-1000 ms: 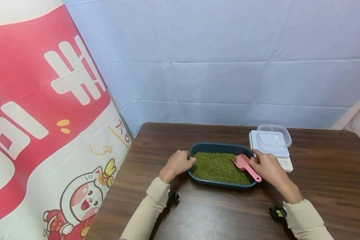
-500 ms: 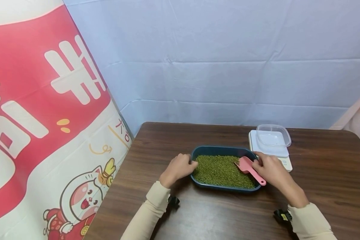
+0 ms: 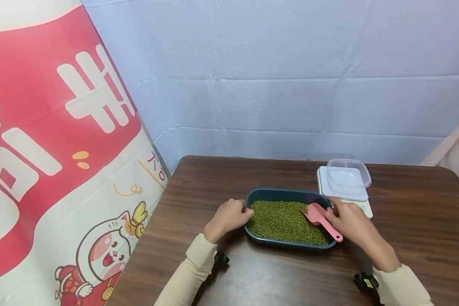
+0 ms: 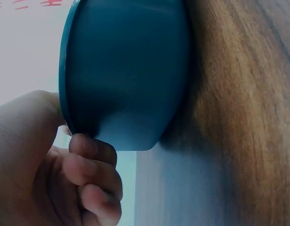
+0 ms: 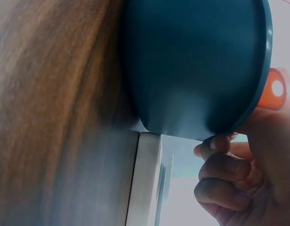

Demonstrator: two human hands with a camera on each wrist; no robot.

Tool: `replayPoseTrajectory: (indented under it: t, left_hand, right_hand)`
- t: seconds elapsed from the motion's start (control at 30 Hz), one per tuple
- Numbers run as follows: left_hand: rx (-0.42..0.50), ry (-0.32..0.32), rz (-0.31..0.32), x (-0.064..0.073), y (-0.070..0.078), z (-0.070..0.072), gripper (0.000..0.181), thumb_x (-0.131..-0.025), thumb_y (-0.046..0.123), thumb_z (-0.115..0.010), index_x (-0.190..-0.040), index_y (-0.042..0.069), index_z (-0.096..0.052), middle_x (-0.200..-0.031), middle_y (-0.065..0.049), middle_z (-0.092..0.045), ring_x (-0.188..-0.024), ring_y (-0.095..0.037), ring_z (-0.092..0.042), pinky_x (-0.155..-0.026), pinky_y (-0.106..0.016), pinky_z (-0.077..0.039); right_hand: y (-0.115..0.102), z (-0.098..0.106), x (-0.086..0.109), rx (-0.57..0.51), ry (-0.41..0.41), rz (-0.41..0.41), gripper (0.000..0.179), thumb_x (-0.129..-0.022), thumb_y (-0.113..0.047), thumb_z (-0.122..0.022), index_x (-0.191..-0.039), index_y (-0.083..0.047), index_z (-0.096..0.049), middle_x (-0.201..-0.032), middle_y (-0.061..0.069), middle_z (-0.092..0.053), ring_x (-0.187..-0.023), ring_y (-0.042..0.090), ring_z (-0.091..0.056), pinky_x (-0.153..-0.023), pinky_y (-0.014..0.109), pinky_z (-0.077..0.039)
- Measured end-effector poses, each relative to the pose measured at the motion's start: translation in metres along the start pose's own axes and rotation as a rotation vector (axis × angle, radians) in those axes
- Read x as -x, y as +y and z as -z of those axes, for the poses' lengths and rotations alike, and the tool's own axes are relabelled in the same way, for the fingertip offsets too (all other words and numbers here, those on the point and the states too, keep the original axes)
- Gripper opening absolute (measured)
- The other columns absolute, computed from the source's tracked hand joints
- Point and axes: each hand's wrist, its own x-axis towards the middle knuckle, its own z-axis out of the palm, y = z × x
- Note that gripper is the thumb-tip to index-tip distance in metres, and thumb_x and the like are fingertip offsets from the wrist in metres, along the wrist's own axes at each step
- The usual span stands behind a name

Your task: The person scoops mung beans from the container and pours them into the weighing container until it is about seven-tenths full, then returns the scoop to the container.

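Note:
A dark teal oblong tub [image 3: 287, 194] full of green mung beans [image 3: 281, 221] stands on the table in the head view. My left hand [image 3: 229, 216] grips its left end, thumb over the rim and fingers curled underneath, as the left wrist view shows on the tub wall [image 4: 126, 70]. At the opposite end, my right hand [image 3: 349, 221] pinches the rim near the back corner. A pink scoop [image 3: 316, 213] lies on the beans beside my right thumb, its handle sticking out over the front right rim. In the right wrist view that handle [image 5: 273, 89] looks orange.
Behind my right hand sits a white kitchen scale [image 3: 363, 207], with a clear plastic container [image 3: 349, 173] on its platform. The wooden table [image 3: 199, 178] ends at a pale cloth backdrop [image 3: 271, 106]. A printed red and white banner [image 3: 61, 140] hangs at the left.
The tub, with the beans and scoop in it, has slid a little toward me and to the right, both hands moving along with it. The scale and container have stayed put.

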Motion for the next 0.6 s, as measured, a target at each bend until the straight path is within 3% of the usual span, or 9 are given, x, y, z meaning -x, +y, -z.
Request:
replayPoseTrajectory:
  t: [0.23, 0.37, 0.43, 0.5, 0.6]
  left_hand:
    - [-0.010, -0.032, -0.018, -0.001, -0.001, 0.006, 0.031, -0.106, 0.034, -0.054, -0.080, 0.018, -0.049, -0.064, 0.007, -0.042, -0.054, -0.010, -0.036, -0.059, -0.027, -0.034]
    - [0.033, -0.011, 0.000, -0.003, -0.001, 0.006, 0.021, -0.109, 0.035, -0.054, -0.105, 0.014, -0.058, -0.071, 0.006, -0.053, -0.056, -0.010, -0.044, -0.060, -0.028, -0.038]
    - [0.073, 0.002, 0.011, -0.004, -0.001, 0.004, 0.026, -0.110, 0.035, -0.054, -0.121, 0.011, -0.058, -0.074, 0.005, -0.056, -0.055, -0.011, -0.046, -0.058, -0.028, -0.039]
    - [0.119, 0.019, 0.014, -0.006, -0.001, 0.002, 0.035, -0.110, 0.035, -0.054, -0.134, 0.009, -0.057, -0.075, 0.005, -0.059, -0.053, -0.011, -0.048, -0.056, -0.028, -0.039]
    - [0.195, 0.048, 0.004, -0.009, -0.003, -0.001, 0.041, -0.111, 0.035, -0.054, -0.141, 0.008, -0.056, -0.074, 0.004, -0.059, -0.052, -0.010, -0.048, -0.055, -0.027, -0.041]
  right_hand:
    - [-0.003, 0.006, 0.004, 0.037, -0.044, -0.013, 0.038, -0.102, -0.013, -0.061, -0.135, 0.005, -0.062, -0.061, -0.002, -0.044, -0.055, 0.015, -0.042, -0.057, 0.035, -0.036]
    - [-0.007, 0.015, 0.008, 0.122, -0.060, -0.039, 0.042, -0.101, -0.032, -0.066, -0.129, -0.001, -0.063, -0.081, 0.013, -0.062, -0.066, 0.026, -0.058, -0.055, 0.045, -0.045]
    - [-0.011, 0.019, 0.010, 0.155, -0.063, -0.057, 0.048, -0.099, -0.044, -0.070, -0.124, -0.004, -0.063, -0.095, 0.017, -0.066, -0.071, 0.028, -0.062, -0.054, 0.049, -0.047]
    - [-0.015, 0.022, 0.012, 0.177, -0.072, -0.061, 0.056, -0.095, -0.054, -0.072, -0.122, -0.005, -0.064, -0.104, 0.016, -0.068, -0.072, 0.027, -0.063, -0.054, 0.048, -0.048]
    - [-0.021, 0.023, 0.016, 0.188, -0.092, -0.040, 0.052, -0.089, -0.057, -0.078, -0.110, -0.012, -0.065, -0.093, 0.003, -0.062, -0.065, 0.016, -0.054, -0.051, 0.040, -0.041]
